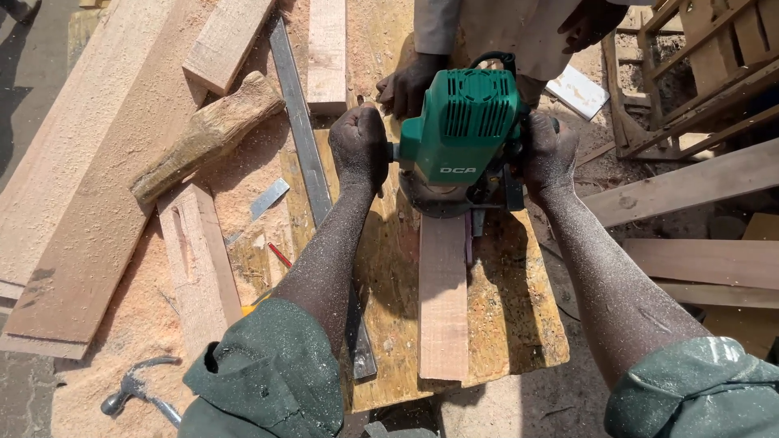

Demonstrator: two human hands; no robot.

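Far left: planks (77, 203) stacked on the sawdust, hammer (134, 393) lying low on the ground, rough log (207, 138) resting just above a notched board (195, 259). Moving in: metal rule (304, 138) running down the worktop (519, 316), passing under the left forearm. Left hand (359, 146) clamped on the router's side handle, fingers (357, 122) curled tight around it, dusted white. Centre: green router (462, 134) sitting upright on the far end of a narrow plank (443, 300), which lies lengthwise on the worktop and reaches back toward the body. Right hand (548, 150) locked on the opposite handle, fingers wrapped shut. Beyond the tool, a second person's hand (410, 81) pressing down at the far end of the worktop. Looks like routing along the plank, mid-pass, near the far end. Next move likely calls for even two-handed pressure, base kept flat, a straight line held, and clear of that helper's hand. Far right: loose planks and a wooden frame (698, 73).
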